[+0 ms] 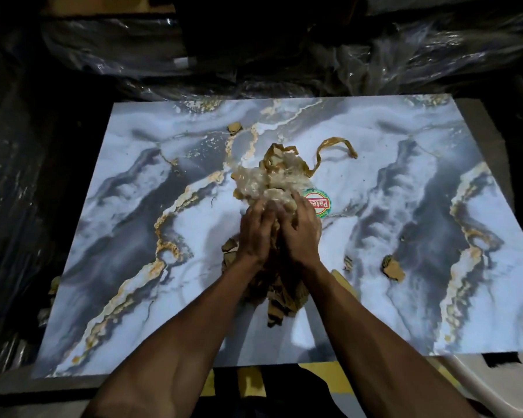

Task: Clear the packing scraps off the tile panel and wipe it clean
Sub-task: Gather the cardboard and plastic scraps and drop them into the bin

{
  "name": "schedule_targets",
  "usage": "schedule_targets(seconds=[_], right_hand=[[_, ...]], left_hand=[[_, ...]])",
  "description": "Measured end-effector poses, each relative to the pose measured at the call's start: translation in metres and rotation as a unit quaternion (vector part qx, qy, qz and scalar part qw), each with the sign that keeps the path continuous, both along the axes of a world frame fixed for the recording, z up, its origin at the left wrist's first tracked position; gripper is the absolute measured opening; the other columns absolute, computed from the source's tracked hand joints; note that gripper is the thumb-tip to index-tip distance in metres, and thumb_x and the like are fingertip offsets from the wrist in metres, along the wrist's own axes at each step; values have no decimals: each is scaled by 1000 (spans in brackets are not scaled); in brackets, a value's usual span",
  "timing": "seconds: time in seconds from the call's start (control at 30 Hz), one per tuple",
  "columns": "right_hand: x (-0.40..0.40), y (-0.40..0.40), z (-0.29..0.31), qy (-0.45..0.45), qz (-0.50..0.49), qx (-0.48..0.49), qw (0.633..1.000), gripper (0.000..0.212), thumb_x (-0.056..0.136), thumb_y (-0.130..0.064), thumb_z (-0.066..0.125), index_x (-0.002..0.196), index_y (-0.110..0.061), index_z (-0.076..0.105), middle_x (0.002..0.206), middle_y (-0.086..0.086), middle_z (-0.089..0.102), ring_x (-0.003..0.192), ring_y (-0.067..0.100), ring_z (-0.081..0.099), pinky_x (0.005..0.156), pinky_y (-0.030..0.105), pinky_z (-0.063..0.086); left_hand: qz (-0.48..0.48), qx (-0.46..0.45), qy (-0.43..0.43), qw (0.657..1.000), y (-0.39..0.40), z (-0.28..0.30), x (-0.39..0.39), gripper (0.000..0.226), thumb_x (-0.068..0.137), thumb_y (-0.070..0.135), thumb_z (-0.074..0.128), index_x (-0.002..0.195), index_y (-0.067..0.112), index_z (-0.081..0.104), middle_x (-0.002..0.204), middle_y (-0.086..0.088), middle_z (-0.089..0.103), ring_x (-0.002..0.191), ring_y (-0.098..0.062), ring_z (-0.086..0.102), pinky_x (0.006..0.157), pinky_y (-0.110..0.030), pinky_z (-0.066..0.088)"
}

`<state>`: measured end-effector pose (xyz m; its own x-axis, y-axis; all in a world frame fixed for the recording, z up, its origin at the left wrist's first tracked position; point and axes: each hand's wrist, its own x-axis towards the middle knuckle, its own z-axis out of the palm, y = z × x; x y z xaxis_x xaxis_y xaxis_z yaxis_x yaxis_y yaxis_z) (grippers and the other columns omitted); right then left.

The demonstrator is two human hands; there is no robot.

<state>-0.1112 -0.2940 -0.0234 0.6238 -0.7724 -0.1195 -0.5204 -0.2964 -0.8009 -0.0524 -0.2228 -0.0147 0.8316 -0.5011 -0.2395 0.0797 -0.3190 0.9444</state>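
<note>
Both my hands, left hand point(255, 233) and right hand point(302, 229), grip the wad of packing scraps point(269, 179) mid tile panel point(133, 236); wad lies just ahead, loose cardboard scrap point(392, 268) nearer right.

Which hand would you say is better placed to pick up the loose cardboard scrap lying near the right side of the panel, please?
Probably the right hand. The cardboard scrap lies on the tile panel to that hand's side, with nothing between. The left hand would have to cross over. Both now grip the scrap bundle.

Dim scene, bright glossy tile panel point(405, 206), dark surroundings, soft blur, edges curved
</note>
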Motion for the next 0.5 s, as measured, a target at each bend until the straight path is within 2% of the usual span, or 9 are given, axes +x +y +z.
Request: schedule_targets(seconds=[0.07, 0.13, 0.23, 0.27, 0.33, 0.37, 0.4, 0.47, 0.5], right_hand=[[6, 3, -5, -2, 5, 11, 1000, 81, 82, -63, 24, 135, -12, 58, 138, 14, 58, 131, 32, 49, 109, 51, 34], [8, 5, -8, -16, -2, 43, 999, 78, 82, -61, 26, 126, -8, 62, 128, 16, 64, 121, 35, 55, 103, 53, 40], [8, 12, 8, -78, -45, 141, 986, 57, 85, -56, 35, 113, -15, 65, 117, 13, 67, 109, 32, 61, 97, 52, 47], [8, 15, 19, -119, -72, 195, 971, 47, 89, -51, 38, 108, -18, 65, 117, 11, 66, 107, 28, 62, 98, 48, 48], [8, 17, 38, -245, -139, 348, 894, 32, 102, -37, 40, 107, -17, 64, 122, 14, 63, 109, 25, 61, 102, 39, 47], [6, 16, 43, -285, -152, 408, 854, 38, 104, -38, 39, 115, -12, 64, 127, 18, 62, 117, 29, 60, 106, 42, 44], [3, 13, 46, -315, -153, 448, 823, 53, 100, -49, 41, 125, -7, 62, 132, 21, 61, 123, 33, 58, 109, 46, 42], [1, 11, 53, -327, -139, 458, 815, 75, 85, -64, 55, 134, -7, 57, 133, 16, 63, 124, 30, 60, 106, 46, 45], [2, 9, 55, -319, -127, 425, 838, 70, 83, -57, 63, 133, -9, 57, 128, 12, 66, 119, 25, 63, 101, 43, 47]], left_hand=[[11, -22, 20, 999, -6, 6, -2, 82, 77, 73, 42, 126, 9, 58, 134, -13, 56, 126, -25, 50, 111, -39, 35], [12, -40, 15, 999, -10, 15, 1, 69, 75, 58, 48, 115, 3, 63, 124, -18, 59, 118, -29, 54, 104, -31, 40], [1, -51, 6, 999, -16, 29, 2, 73, 65, 59, 46, 112, 6, 64, 116, -11, 62, 107, -23, 58, 94, -32, 46], [-3, -48, 0, 999, -18, 35, 2, 77, 62, 60, 46, 117, 9, 62, 117, -5, 62, 106, -18, 57, 92, -28, 46], [-15, -38, -7, 999, -22, 45, 4, 78, 60, 60, 46, 122, 15, 59, 118, 2, 61, 107, -13, 56, 89, -23, 44], [-17, -42, -4, 999, -25, 51, 4, 72, 64, 58, 46, 121, 17, 60, 118, 3, 63, 106, -14, 58, 89, -26, 47], [-17, -55, 1, 998, -26, 55, 6, 63, 70, 54, 46, 118, 16, 61, 117, -1, 65, 106, -19, 60, 90, -32, 49], [-33, -63, -32, 997, -30, 61, 4, 53, 82, 43, 38, 115, 9, 63, 119, -12, 65, 110, -27, 60, 94, -44, 48], [-54, -58, -60, 995, -31, 63, 0, 58, 85, 44, 33, 117, 6, 62, 125, -16, 62, 117, -30, 57, 99, -45, 45]])
